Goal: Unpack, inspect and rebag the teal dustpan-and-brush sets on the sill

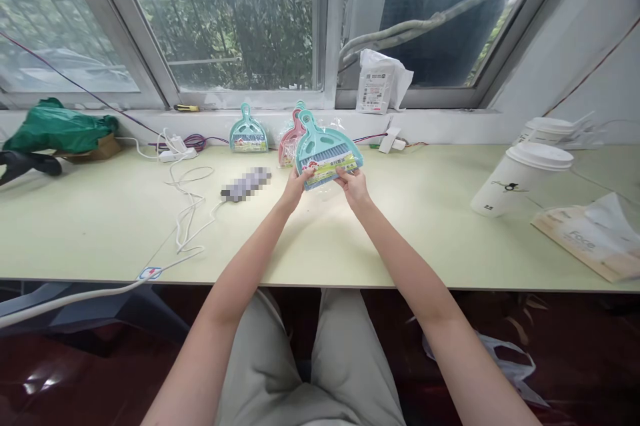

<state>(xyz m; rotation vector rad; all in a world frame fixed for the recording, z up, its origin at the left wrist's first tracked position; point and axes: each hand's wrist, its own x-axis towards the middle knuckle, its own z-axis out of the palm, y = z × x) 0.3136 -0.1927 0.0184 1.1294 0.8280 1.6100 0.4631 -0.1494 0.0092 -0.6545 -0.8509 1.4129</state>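
Between my two hands is a teal dustpan and brush set (325,145) in clear plastic wrap, tilted, with a printed label along its lower edge. My left hand (299,184) grips its lower left corner, thumb on the front. On the label's lower right, my right hand (353,183) pinches the edge the same way. Just behind it, a pink dustpan set (289,139) is partly hidden. Farther left, another teal dustpan set (249,131) leans upright against the wall under the window.
White cables (187,213) and a pixelated object (247,184) lie on the table (425,233) at left. A green bag (55,126) sits far left. White paper cups (520,176) and a tissue pack (590,236) are at right. A white package (377,86) stands on the sill.
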